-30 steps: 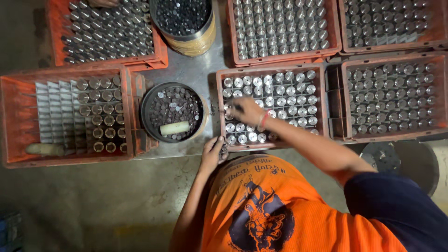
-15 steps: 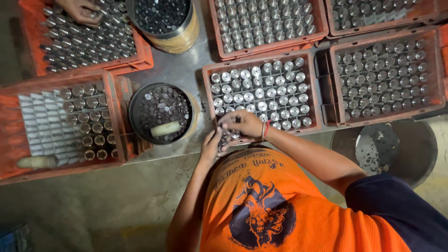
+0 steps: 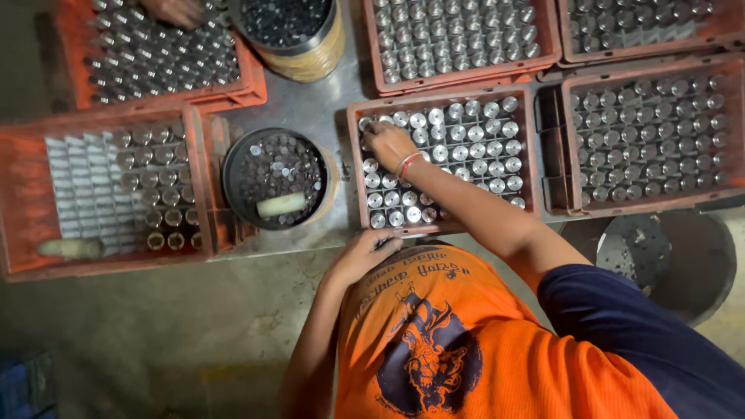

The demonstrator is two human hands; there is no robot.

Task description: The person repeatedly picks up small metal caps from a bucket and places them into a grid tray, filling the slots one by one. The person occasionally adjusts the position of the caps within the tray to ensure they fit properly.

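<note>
Hands at a crate of small metal cylinders

From the left: a half-filled red crate [image 3: 31, 202], a round tub [image 3: 233, 167] of loose pieces, then the left hand [image 3: 365, 254] curled at the bench's near edge; what it grips, I cannot tell. The right hand [image 3: 390, 145] pinches a metal cylinder [image 3: 375, 126] at the middle crate's [image 3: 528, 155] far-left corner. The cylinders look stiff, smooth, likely slippery; best taken by the top rim.
</note>
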